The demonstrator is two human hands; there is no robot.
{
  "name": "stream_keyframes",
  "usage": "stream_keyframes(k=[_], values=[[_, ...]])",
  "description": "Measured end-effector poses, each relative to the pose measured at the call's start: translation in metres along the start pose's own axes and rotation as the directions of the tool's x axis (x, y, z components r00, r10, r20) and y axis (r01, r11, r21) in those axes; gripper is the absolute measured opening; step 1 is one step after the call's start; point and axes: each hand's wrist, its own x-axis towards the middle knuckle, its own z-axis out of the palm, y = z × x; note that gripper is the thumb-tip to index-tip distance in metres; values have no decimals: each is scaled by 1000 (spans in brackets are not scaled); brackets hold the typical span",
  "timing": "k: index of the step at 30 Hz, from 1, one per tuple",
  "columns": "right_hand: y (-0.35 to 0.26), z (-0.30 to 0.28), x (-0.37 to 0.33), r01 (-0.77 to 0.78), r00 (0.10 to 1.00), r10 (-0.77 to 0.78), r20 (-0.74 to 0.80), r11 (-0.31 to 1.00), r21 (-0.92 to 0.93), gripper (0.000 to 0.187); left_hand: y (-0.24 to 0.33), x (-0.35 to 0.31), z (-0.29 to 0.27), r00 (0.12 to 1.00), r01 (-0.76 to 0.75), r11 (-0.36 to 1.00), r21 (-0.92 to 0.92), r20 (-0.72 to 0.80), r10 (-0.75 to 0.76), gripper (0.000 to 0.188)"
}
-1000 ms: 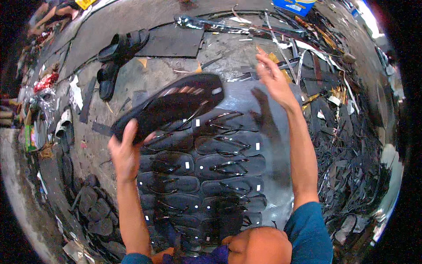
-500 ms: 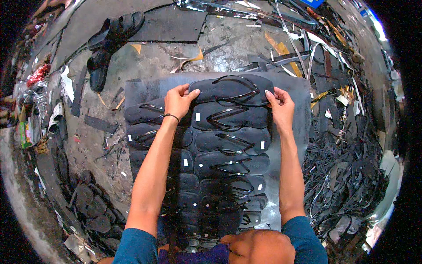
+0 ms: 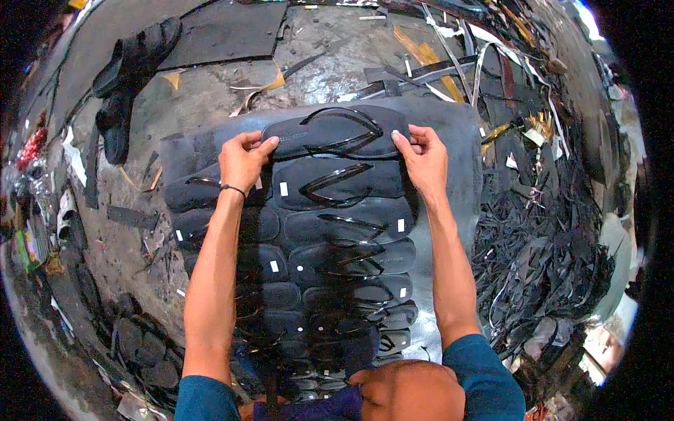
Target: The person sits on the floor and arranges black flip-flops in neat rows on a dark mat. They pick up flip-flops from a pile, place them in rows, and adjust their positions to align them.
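Observation:
A black flip-flop (image 3: 288,137) with a glossy V-shaped strap lies crosswise at the far end of a row of similar sandals. My left hand (image 3: 242,165) pinches its left end between thumb and fingers. At its right end, my right hand (image 3: 425,158) grips the sole's edge the same way. Just below sits another black flip-flop (image 3: 337,184) with a small white sticker. Several more lie in two columns running toward my body, partly hidden by my left forearm and shadow. Under them is a dark grey sheet (image 3: 456,151).
On the right is a large heap of black rubber scraps (image 3: 537,259). A pair of black slides (image 3: 130,77) rests on the floor at the far left, beside a flat black sheet (image 3: 225,31). Loose soles (image 3: 144,351) are piled at the lower left. Offcut strips litter the floor.
The whole scene has shifted left in the picture as the view turned slightly. Both hands keep their hold on the ends of the same flip-flop.

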Motion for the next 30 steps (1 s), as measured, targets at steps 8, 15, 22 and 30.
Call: stream_keyframes(k=[8, 15, 22, 30], values=[[-16, -15, 3, 216, 961, -277, 3, 741, -636, 49, 13, 9, 3, 918, -315, 693, 649, 24, 395, 58], [-13, -46, -11, 188, 982, -185, -37, 963, 192, 33, 21, 5, -60, 770, -557, 616, 556, 68, 635, 33], [17, -55, -129, -65, 976, -8, 216, 943, 328, 33, 34, -159, -346, 749, -417, 402, 815, 58, 660, 28], [-149, 48, -184, 739, 425, -593, 683, 664, 116, 34, -130, -473, -465, 838, 275, 740, 614, -531, 129, 28]])
